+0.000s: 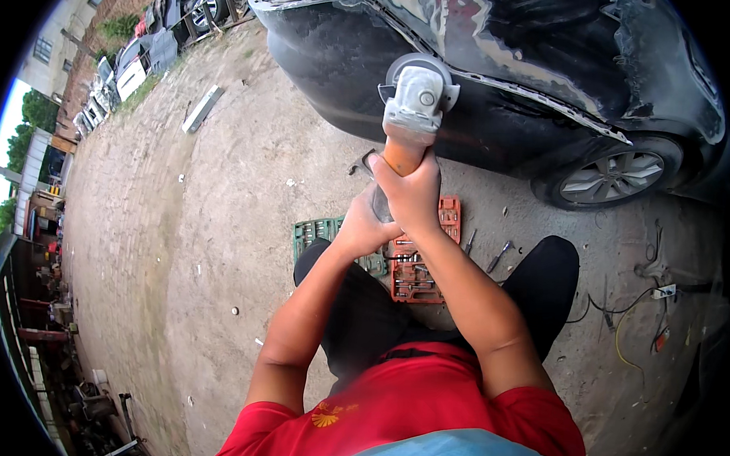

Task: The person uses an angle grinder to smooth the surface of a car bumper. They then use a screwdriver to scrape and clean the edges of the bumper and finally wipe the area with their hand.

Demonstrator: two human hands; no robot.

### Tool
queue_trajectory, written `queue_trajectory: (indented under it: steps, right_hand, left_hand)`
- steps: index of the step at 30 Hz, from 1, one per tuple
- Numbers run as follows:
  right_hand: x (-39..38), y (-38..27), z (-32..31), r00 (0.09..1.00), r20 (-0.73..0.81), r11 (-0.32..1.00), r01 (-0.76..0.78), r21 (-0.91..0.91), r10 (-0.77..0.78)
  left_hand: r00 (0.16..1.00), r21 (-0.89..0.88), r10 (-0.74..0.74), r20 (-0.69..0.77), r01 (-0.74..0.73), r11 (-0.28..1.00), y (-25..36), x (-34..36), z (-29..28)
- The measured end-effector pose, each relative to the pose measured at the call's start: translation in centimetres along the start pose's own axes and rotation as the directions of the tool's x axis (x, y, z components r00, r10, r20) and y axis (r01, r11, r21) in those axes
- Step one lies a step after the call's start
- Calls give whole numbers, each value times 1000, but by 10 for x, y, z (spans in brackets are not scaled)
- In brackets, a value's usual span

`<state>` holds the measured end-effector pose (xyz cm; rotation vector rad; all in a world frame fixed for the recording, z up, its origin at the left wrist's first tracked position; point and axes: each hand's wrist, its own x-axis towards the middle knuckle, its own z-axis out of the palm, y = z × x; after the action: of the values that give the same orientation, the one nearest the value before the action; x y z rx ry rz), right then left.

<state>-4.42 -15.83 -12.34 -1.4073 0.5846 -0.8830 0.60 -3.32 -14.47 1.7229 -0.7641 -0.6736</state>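
Observation:
Both my hands are wrapped round an angle grinder with an orange and dark body and a grey head. My right hand grips the orange part just behind the head. Lower down, my left hand closes round the rear of the body. The grinder's round disc and guard face a dark car with scraped, patchy paint. From this angle I cannot tell whether the disc touches the car. A jagged light strip runs along the car's side.
Below my arms lie an open orange socket set case and a green one. Hand tools lie beside them, and cables trail at the right. A grey block lies on the concrete. Car parts are heaped far left.

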Motion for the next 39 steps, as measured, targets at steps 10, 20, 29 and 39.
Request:
queue_trajectory:
  steps: [10,20,29,39]
  right_hand:
    - [8,-7,1,995,88,998,43,35,-46]
    - [15,-21,1,992,124,999,38,14,-40]
    - [5,-12,8,997,76,998,28,57,-33]
    - [8,-12,17,998,53,998,36,42,-38]
  left_hand:
    - [1000,14,4,-22,-4,1000,10,1,-1]
    - [999,22,-3,-49,4,1000,25,4,-3]
    - [999,45,12,-34,-11,999,21,-4,-7]
    - [997,73,52,-64,-48,996,24,-3,-15]
